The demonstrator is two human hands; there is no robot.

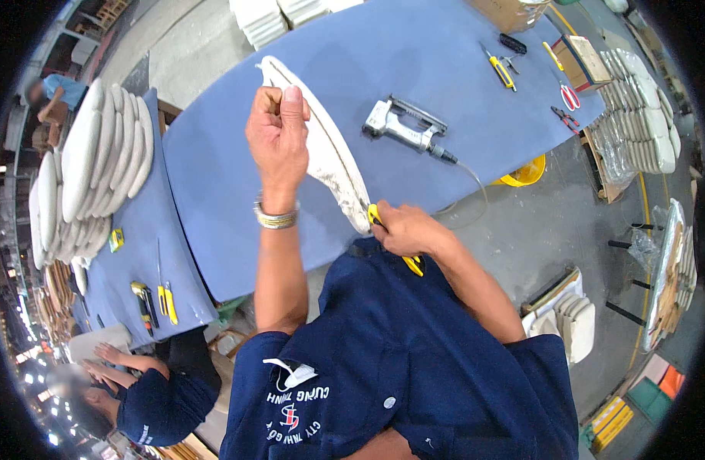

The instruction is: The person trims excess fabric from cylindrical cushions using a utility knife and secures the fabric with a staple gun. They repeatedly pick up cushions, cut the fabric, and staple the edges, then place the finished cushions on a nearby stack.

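Note:
A long, curved white padded piece (333, 146) lies at the front of the blue-covered table, narrow at both ends, with a dark line along its edge and grey smudges low down. My left hand (279, 138) is closed in front of its upper part, thumb on top; whatever it grips is hidden. Around a yellow-and-black handled tool (414, 265) my right hand (405, 228) is closed, at the piece's near end. The hand covers most of the tool, so its exact kind does not show. Right of the piece lies a staple gun (406, 124) with its air hose.
On the blue table (214, 153), far right, are a yellow-handled tool (500, 70), red-handled scissors (569, 97), pliers (565, 118) and a box (583, 61). Stacked cushions (107, 153) stand left. A co-worker (161, 399) sits lower left. A yellow bucket (526, 173) is beneath the table's right edge.

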